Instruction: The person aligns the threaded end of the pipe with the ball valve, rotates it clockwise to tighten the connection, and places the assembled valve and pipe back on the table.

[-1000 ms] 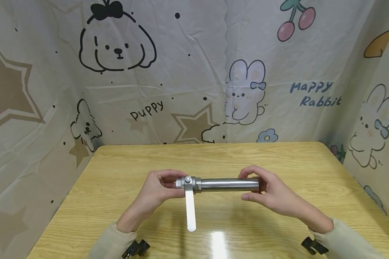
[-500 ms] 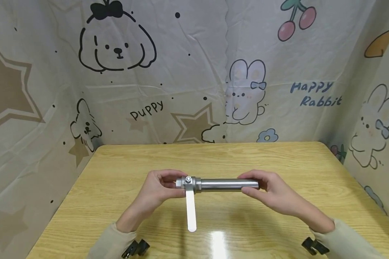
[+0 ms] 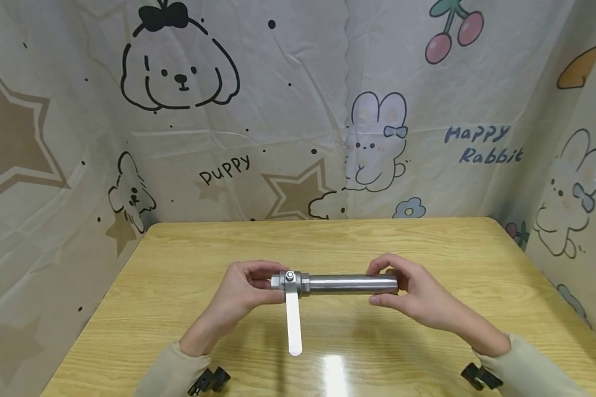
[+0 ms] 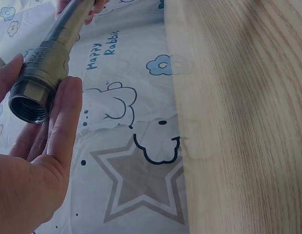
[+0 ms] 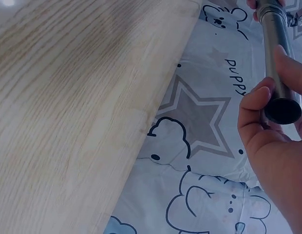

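Note:
A steel ball valve [image 3: 289,282] with a long, flat lever handle [image 3: 293,322] is held up over the table. A plain steel pipe [image 3: 350,284] runs out of its right side, roughly level. My left hand [image 3: 238,289] grips the valve body, and the left wrist view shows the valve's threaded open end [image 4: 30,108] between thumb and fingers. Around the pipe's far right end curls my right hand [image 3: 417,289], index finger above and thumb below. In the right wrist view the thumb [image 5: 290,68] lies along the pipe beside its dark round end [image 5: 283,111].
Below the hands is a wood-grain table [image 3: 203,242] with rounded back corners. A printed cloth curtain [image 3: 288,110] stands behind it and at both sides. Black clips [image 3: 209,380] sit by the sleeve cuffs.
The right hand's fingers closed in along the pipe half a second ago, and now thumb and index finger are spread wider again. Left hand and valve stay almost in place.

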